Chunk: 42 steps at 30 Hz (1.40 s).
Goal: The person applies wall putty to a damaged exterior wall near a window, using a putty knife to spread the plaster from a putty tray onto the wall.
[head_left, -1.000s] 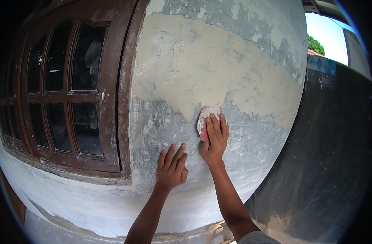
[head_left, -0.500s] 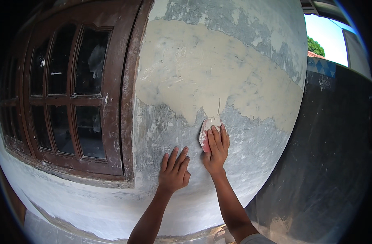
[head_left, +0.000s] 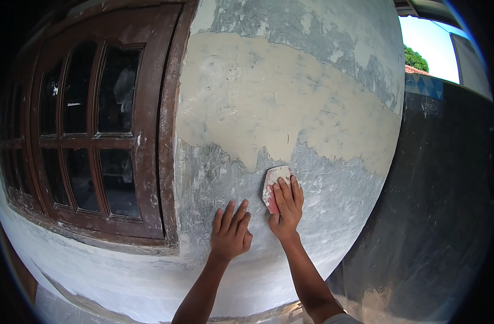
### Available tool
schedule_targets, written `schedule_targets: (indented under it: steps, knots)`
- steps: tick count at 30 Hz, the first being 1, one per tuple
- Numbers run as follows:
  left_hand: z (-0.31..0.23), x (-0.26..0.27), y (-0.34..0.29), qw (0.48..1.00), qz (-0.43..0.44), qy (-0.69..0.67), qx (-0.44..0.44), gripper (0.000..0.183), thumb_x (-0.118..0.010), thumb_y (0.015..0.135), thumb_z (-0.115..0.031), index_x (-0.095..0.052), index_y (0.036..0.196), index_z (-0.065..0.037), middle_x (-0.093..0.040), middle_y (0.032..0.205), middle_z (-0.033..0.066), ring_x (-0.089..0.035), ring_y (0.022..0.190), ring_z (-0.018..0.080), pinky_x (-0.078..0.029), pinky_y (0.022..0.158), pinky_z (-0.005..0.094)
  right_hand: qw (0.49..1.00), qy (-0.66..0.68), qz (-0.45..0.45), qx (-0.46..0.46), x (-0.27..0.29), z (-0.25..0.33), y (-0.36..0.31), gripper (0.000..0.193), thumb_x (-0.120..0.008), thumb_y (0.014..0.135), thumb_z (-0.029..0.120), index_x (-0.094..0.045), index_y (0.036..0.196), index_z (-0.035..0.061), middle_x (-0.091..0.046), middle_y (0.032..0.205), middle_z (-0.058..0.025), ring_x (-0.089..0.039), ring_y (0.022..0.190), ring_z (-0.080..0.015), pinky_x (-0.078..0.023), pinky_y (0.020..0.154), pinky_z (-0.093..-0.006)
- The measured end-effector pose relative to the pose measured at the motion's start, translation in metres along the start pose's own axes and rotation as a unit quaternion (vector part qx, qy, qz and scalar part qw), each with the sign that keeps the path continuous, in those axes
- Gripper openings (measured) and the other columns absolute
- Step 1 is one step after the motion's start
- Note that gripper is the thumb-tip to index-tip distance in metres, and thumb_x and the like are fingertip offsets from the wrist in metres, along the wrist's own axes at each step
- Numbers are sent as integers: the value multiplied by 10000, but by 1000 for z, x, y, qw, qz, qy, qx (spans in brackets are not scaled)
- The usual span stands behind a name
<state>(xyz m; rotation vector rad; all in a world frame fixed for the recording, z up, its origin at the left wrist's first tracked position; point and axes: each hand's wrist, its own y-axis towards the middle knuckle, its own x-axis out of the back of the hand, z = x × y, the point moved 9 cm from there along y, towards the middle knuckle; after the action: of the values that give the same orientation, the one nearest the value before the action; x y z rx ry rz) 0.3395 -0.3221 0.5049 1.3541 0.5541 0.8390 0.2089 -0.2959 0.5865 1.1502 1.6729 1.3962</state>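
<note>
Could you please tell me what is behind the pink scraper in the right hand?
Grey wall shows around the pink scraper, with beige coating above it. The area directly behind the scraper and right hand is covered and cannot be seen.

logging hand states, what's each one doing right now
Left hand: open, nothing seen in it.
Right hand: closed on a flat pinkish-red scraper.

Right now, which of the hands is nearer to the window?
Left. The left hand is beside the window's lower right corner; the right hand is farther right, holding the scraper.
</note>
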Motion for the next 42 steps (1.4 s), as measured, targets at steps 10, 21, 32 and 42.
schedule_targets:
  steps: [10, 21, 32, 42]
  knots:
    - [-1, 0, -1, 1000, 2, -6, 2, 320, -476, 869, -163, -649, 1123, -74, -549, 1491, 97, -359, 1482, 344, -143, 1245, 518, 1000, -10, -24, 8, -2, -15, 50, 540, -515, 817, -7, -644, 1336, 63, -581, 1450, -120, -419, 1438, -388, -292, 1153, -560]
    - [0, 0, -2, 1000, 7, -9, 7, 321, -476, 874, -165, -643, 1133, -77, -547, 1493, 95, -365, 1479, 343, -147, 1243, 522, 999, -3, -34, 24, 0, -11, 58, 482, -515, 864, -6, -650, 1323, 48, -597, 1426, -140, -437, 1423, -396, -302, 1163, -539]
    - [0, 0, -1, 1000, 4, -4, 3, 320, -474, 872, -168, -651, 1121, -71, -545, 1494, 103, -361, 1481, 344, -135, 1245, 524, 998, 14, -55, 25, 8, -5, 63, 431, -517, 901, -1, -652, 1309, 25, -599, 1420, -156, -450, 1412, -415, -318, 1166, -526]
    - [1, 3, 0, 1000, 3, 7, 18, 309, -461, 889, -176, -677, 1093, -92, -594, 1448, 59, -441, 1431, 299, -183, 1244, 489, 999, -12, -52, -6, 13, -13, 36, 392, -535, 941, 53, -649, 1314, 18, -601, 1408, -173, -450, 1402, -436, -346, 1153, -533]
